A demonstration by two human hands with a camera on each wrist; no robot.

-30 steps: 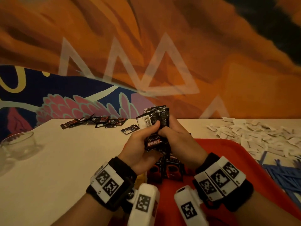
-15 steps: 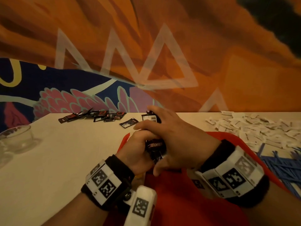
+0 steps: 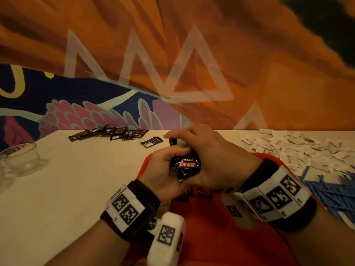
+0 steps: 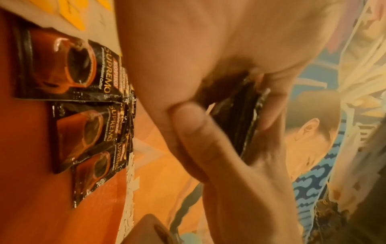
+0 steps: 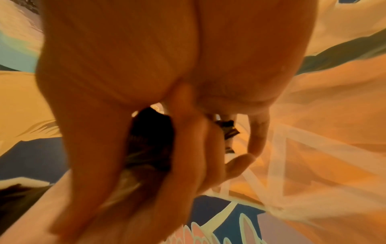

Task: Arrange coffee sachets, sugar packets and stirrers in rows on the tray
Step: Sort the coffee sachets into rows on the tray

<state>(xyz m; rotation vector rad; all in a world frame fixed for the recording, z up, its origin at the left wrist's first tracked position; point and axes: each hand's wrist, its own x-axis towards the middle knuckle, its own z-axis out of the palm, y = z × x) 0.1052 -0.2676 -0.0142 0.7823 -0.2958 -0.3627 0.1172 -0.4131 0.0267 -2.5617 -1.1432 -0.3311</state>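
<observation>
1. Up close, both hands meet above the far part of the red tray (image 3: 221, 237): the left hand (image 3: 165, 169) has its fingers curled round a bundle of black coffee sachets (image 3: 185, 166), and the right hand (image 3: 215, 156) is cupped over the same bundle from the other side, fingers bent across its top
2. On the bundle's front sachet, seen upside down from the head camera, a red label reads "KOPIKO"
3. Laid on the tray beneath the hands is a row of sachets (image 4: 69, 99), overlapping one another; each shows a cup of coffee and the words "KOPIKO SUPREMO", with a smaller line below that is too fine to read surely
4. Further sachets lie loose on the pale table (image 3: 76, 189): a scatter near the wall (image 3: 109, 132) and a single one (image 3: 151, 142) just beyond the left hand
5. White sugar packets (image 3: 299, 148) are heaped on the table right of the tray; their print is too small to read
6. Blue stirrers (image 3: 330, 191) lie piled at the right edge, nearer than the sugar
7. A clear glass bowl (image 3: 21, 160) stands at the far left
8. Both wrists wear black bands carrying white blocks with black square codes
</observation>
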